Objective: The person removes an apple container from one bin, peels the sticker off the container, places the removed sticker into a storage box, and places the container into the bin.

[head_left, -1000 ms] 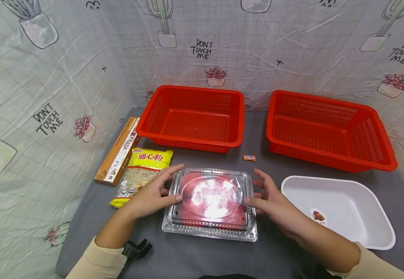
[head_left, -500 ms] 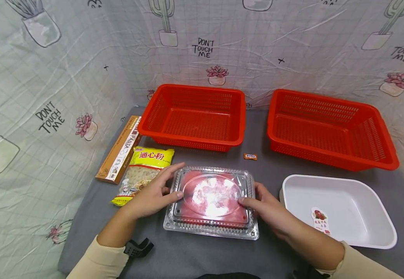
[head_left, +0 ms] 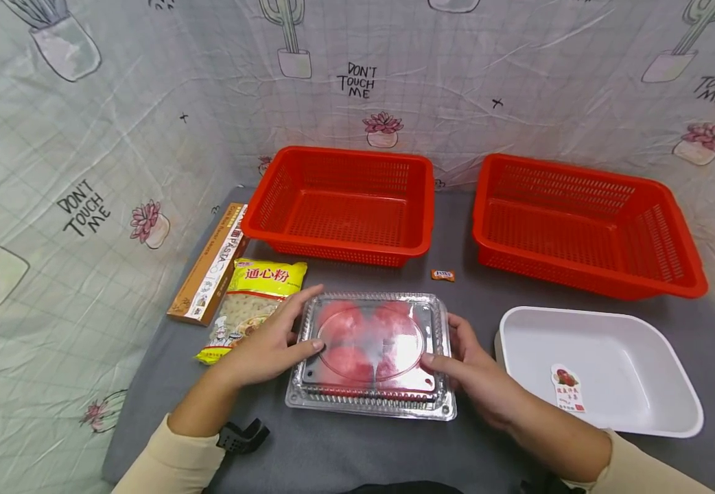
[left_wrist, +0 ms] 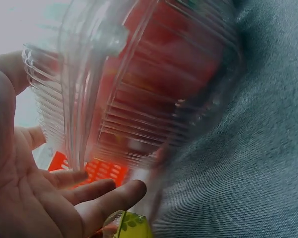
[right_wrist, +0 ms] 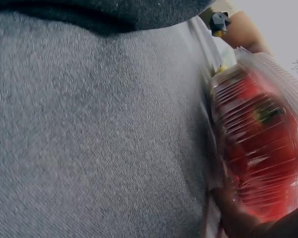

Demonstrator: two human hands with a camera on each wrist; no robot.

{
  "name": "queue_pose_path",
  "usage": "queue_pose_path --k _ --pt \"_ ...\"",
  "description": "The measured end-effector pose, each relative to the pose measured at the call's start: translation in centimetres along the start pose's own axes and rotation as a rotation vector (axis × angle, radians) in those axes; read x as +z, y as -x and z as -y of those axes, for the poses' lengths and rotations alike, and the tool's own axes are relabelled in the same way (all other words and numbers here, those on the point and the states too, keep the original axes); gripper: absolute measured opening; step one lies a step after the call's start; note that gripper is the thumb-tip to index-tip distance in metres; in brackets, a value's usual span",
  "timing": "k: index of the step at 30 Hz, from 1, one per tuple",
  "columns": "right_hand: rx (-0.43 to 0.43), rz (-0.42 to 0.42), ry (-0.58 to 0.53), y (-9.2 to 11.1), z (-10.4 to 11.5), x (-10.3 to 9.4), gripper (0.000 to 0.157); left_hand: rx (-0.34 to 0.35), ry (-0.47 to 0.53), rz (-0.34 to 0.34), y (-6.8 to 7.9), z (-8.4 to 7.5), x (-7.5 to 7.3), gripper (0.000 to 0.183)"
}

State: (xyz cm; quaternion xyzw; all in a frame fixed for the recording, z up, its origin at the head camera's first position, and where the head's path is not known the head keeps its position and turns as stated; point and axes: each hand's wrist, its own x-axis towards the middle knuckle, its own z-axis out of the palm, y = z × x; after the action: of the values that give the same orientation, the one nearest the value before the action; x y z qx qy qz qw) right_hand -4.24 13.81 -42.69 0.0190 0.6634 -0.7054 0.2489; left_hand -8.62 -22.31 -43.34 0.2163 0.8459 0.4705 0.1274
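Note:
A clear plastic clamshell box [head_left: 370,398] lies in front of me, lid down over several red round tomatoes [head_left: 340,363]; a green stem end shows through its side in the right wrist view. At its left side is my left hand [head_left: 271,346], thumb tip over the lid's edge; in the left wrist view, its fingers [left_wrist: 114,201] reach out nearly straight beside the ribbed wall. My right hand [head_left: 475,370] grips the right side, thumb on the lid and fingers round the edge, partly hidden by the box.
Left of the box lie a yellow macaroni bag [head_left: 267,278] and a brown pasta box [head_left: 209,267]. Two red baskets [head_left: 339,254] [head_left: 580,271] stand at the back. A small orange packet [head_left: 442,274] lies between them. At right is a white tub [head_left: 629,384] with a strawberry-picture sticker.
My right hand has closed in on the box's right side, from spread fingers to a grip. Glare on the lid has lessened, the box's angle shifting slightly. The left hand stays put.

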Motion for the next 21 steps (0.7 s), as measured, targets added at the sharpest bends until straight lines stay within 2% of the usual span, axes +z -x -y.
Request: queue_pose_path --k 6,14,21 --pt "-0.012 0.034 -0.043 -0.1 -0.2 -0.3 0.087 0.051 -0.132 -0.013 -0.3 -0.2 -0.1 0.085" --pt "-0.025 -0.048 -0.062 0.0 0.2 -0.2 0.081 0.080 -0.151 -0.003 -0.7 -0.3 -0.6 0.084" --pt "-0.023 -0.061 -0.082 0.2 0.4 -0.3 0.078 0.107 -0.165 -0.018 -1.5 -0.5 -1.7 0.069"
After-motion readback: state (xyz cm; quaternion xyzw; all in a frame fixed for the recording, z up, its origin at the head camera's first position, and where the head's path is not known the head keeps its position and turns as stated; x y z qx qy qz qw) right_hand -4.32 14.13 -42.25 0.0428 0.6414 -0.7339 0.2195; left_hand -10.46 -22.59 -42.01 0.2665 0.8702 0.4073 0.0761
